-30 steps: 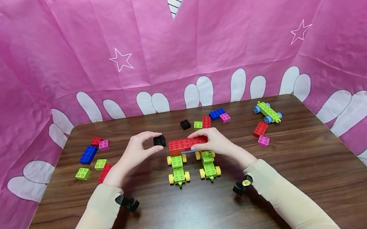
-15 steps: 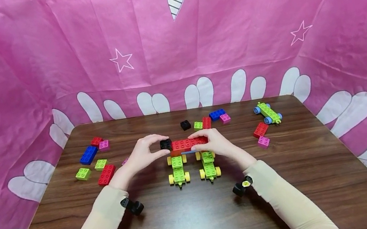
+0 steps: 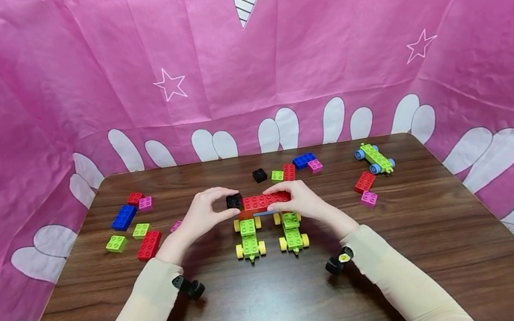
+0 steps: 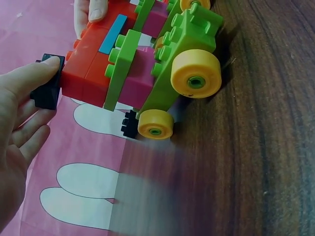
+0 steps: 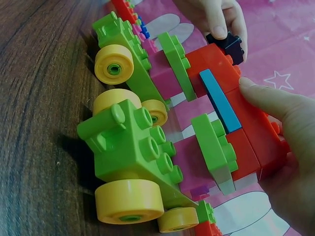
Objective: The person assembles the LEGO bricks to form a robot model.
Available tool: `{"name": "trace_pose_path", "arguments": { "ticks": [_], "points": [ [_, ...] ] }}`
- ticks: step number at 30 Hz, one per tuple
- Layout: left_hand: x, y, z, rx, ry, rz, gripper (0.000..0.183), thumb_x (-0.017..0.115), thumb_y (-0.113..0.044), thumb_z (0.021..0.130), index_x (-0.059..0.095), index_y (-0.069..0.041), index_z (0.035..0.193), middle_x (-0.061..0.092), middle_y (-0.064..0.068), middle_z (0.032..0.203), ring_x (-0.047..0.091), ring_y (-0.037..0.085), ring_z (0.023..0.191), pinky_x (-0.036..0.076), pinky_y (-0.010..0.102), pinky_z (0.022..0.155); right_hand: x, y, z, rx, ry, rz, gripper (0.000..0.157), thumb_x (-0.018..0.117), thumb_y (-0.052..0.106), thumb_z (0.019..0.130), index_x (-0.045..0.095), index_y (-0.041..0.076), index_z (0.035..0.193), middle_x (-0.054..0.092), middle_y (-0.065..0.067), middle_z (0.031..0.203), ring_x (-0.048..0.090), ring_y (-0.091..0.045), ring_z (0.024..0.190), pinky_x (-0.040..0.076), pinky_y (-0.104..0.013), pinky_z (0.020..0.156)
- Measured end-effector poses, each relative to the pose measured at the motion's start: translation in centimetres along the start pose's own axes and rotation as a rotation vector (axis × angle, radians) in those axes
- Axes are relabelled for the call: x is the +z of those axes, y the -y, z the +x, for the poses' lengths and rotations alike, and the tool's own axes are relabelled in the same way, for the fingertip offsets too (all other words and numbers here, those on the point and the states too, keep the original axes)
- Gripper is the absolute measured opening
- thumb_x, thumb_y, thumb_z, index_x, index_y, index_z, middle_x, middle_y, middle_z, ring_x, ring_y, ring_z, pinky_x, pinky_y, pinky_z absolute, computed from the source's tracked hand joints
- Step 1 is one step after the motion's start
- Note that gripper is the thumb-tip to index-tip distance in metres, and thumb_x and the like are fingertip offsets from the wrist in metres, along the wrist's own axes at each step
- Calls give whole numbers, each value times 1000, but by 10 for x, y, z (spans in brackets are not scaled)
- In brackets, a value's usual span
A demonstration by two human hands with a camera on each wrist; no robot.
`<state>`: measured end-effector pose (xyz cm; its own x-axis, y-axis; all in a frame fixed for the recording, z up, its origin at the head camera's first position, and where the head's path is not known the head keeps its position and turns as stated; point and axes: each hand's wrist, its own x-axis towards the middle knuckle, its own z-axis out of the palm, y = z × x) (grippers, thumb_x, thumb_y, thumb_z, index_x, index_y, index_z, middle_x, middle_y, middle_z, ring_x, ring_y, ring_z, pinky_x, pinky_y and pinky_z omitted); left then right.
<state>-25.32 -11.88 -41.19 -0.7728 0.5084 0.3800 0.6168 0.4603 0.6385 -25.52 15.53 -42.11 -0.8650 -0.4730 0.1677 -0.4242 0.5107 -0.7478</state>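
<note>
In the head view my left hand (image 3: 201,211) pinches a black brick (image 3: 234,202) between thumb and fingers. That brick sits at the left end of the red bricks' (image 3: 255,202) studded top; whether it is fully seated I cannot tell. My right hand (image 3: 301,198) grips the right end of the red bricks. Below them, the right wrist view shows a blue plate (image 5: 220,101), light green bricks (image 5: 214,147) and magenta bricks (image 5: 165,73). These rise from two light green wheeled bases (image 3: 250,245) with yellow wheels (image 4: 196,73), standing side by side on the table.
Loose red, blue, pink and green bricks lie left, among them a long red brick (image 3: 149,245) and a blue brick (image 3: 123,217). Behind the build are a black brick (image 3: 259,175) and a blue brick (image 3: 304,161). A blue-wheeled green base (image 3: 374,157) stands far right.
My left hand has moved right with the black brick, from beside the red bricks onto their left end. My right hand has stayed on the red bricks.
</note>
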Motion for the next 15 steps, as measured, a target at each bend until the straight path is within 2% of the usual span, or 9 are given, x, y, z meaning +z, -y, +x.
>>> {"name": "trace_pose_path", "arguments": {
  "ticks": [15],
  "points": [
    [-5,-5,8,-61,78,36,40,80,-19,79,70,-7,115,71,6,111,63,23,108,49,42,96,0,1,0,11,4,6,39,76,28,84,68,10,118,70,-7,110,59,-17,89,50,-32,78]
  ]
}}
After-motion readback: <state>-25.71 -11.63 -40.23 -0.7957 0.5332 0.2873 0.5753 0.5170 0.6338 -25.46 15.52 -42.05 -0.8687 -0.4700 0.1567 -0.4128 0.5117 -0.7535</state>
